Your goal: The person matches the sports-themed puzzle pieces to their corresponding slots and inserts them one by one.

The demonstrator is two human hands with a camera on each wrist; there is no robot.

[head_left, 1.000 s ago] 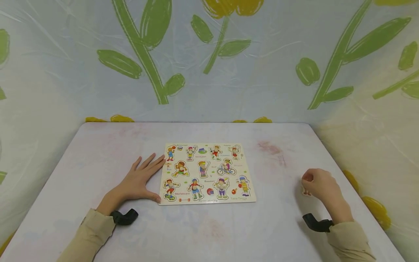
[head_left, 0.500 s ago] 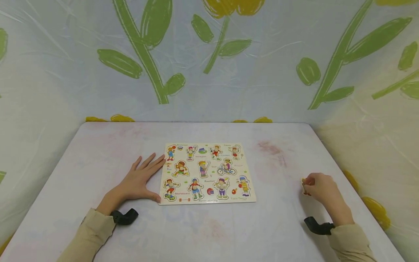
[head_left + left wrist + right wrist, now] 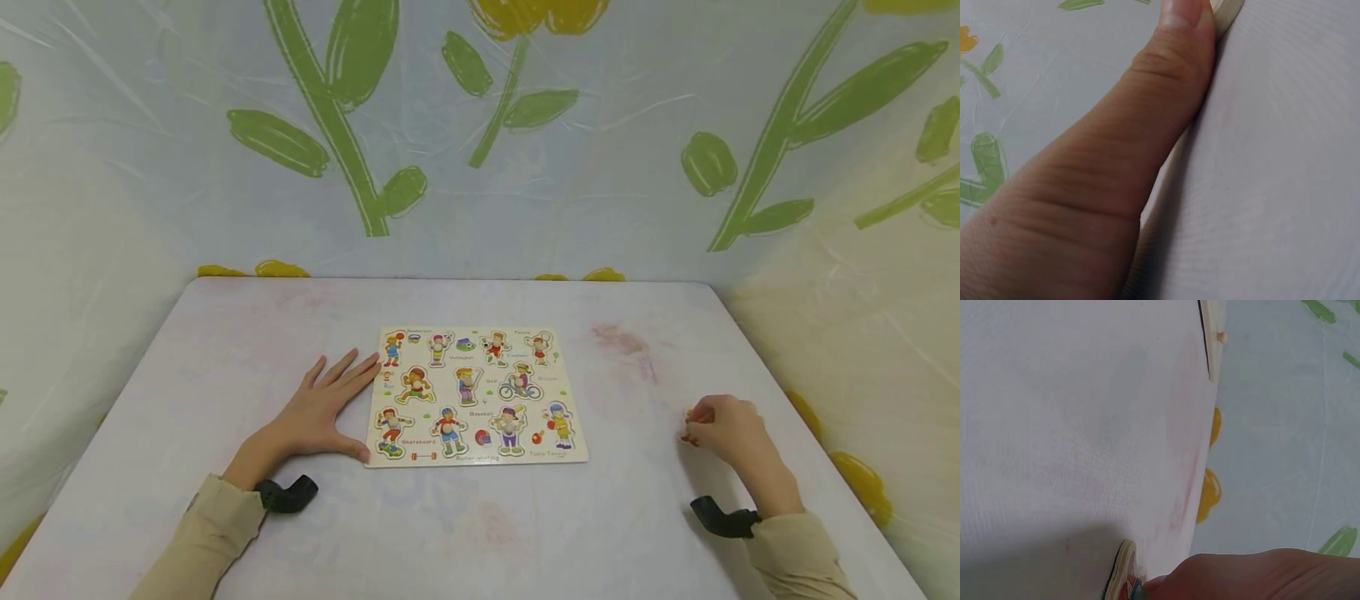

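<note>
A wooden puzzle board (image 3: 444,385) lies flat in the middle of the table, with several sports figures in it and small knobs on the figures. My left hand (image 3: 318,417) is spread at its left side, fingertips and thumb touching the edge. In the left wrist view, the thumb (image 3: 1154,87) meets the board's edge (image 3: 1227,15). Off to the right, my right hand (image 3: 731,429) pinches a small wooden puzzle piece (image 3: 686,427), mostly covered by the fingers. The right wrist view shows that piece (image 3: 1124,575) tilted on edge; whether it touches the table cannot be seen.
The table (image 3: 487,533) has a pale cover with reddish smudges. A flower-print sheet (image 3: 600,192) hangs behind and along both sides. Each wrist wears a black device, such as the right one (image 3: 723,518). Beige sleeves (image 3: 187,542) cover the forearms.
The right hand's fingers have tipped the puzzle piece up from lying nearly flat and shifted it slightly left. My left hand and the board keep their places.
</note>
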